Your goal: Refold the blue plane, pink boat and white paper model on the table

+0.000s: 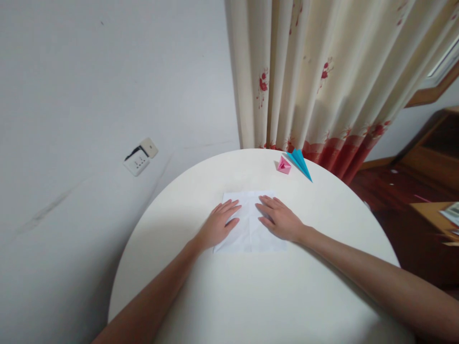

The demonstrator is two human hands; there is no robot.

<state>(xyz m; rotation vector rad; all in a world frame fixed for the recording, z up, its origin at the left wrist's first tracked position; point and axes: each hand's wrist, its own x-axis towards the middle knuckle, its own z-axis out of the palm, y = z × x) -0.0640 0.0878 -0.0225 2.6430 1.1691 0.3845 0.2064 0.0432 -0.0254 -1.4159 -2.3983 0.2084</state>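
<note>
left hand [218,223] flat, fingers spread, on left half of creased white paper sheet [249,228] — mid round white table [251,296] | right hand [279,218] flat, fingers spread, on right half | far edge: small pink folded-paper figure [283,165] beside blue paper plane [300,163]

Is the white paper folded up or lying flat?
Lying flat. The white paper is spread on the round table, with the left hand and right hand pressed palm-down on it. Faint creases show.
</note>
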